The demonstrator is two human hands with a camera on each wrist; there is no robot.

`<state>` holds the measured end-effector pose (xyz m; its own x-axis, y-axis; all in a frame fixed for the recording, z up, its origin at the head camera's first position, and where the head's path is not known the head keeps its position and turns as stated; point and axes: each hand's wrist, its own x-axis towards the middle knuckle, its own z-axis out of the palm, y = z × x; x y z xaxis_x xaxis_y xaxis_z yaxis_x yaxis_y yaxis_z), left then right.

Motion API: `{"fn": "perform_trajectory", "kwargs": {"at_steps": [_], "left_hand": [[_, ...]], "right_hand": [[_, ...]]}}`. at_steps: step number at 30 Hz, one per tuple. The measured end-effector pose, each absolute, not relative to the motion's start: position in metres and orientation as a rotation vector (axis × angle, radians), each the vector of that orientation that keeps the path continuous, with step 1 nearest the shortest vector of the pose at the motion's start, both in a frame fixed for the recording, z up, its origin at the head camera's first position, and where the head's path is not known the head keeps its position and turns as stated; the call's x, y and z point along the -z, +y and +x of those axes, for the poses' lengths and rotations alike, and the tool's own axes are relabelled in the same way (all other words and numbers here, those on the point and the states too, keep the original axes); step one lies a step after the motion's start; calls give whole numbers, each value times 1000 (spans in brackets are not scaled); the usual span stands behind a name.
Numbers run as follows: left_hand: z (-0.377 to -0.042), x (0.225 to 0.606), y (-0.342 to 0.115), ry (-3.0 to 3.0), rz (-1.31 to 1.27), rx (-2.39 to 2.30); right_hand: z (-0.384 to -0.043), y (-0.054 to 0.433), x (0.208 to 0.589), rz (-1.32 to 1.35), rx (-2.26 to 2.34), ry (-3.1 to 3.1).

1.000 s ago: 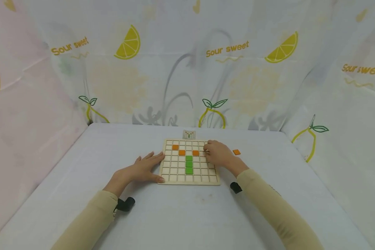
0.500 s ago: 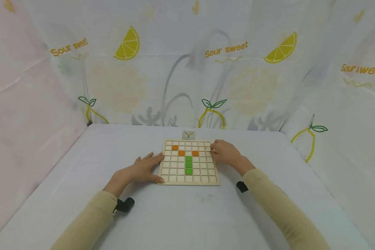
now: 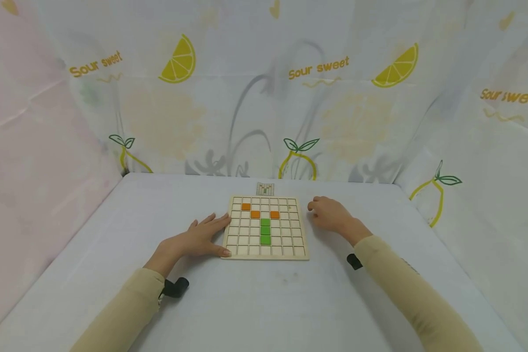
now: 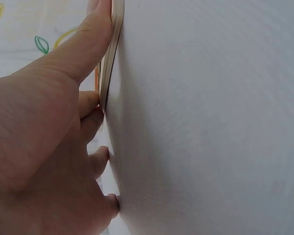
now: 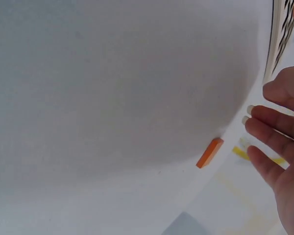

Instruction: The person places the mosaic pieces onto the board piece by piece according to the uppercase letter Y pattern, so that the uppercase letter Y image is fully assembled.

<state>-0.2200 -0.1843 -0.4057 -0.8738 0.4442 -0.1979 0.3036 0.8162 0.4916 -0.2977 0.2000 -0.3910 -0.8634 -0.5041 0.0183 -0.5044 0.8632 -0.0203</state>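
Observation:
A square wooden grid board (image 3: pixel 249 240) lies on the white table. Three orange tiles, one being the far-left orange tile (image 3: pixel 246 207), and a column of three green tiles (image 3: pixel 265 230) sit in its cells. My left hand (image 3: pixel 200 238) rests at the board's left edge, fingers spread, with thumb and index fingertips on the rim. Just right of the board hovers my right hand (image 3: pixel 330 214), its fingers loosely bent and nothing between them. A loose orange tile (image 5: pixel 209 153) lies on the table near its fingertips in the right wrist view; in the head view this hand hides it.
Behind the board lies a small pattern card (image 3: pixel 265 189) showing a grid with coloured squares. The table (image 3: pixel 255 308) ends at a lemon-printed cloth backdrop (image 3: pixel 255 98), which also rises on both sides. A black wrist mount (image 3: pixel 354 262) shows under the right forearm.
My right hand has moved right, from over the board's far-right cells to beside the board, and now covers the loose orange tile in the head view. My left hand stays put.

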Motion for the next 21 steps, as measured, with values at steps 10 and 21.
{"fn": "perform_trajectory", "kwargs": {"at_steps": [10,21], "left_hand": [[-221,407,-185,2704,576,-644],[-222,407,-185,2707,578,-633]], "right_hand": [[-294,221,390,732,-102,-3023],[-294,236,396,686,-119,-3030]]}}
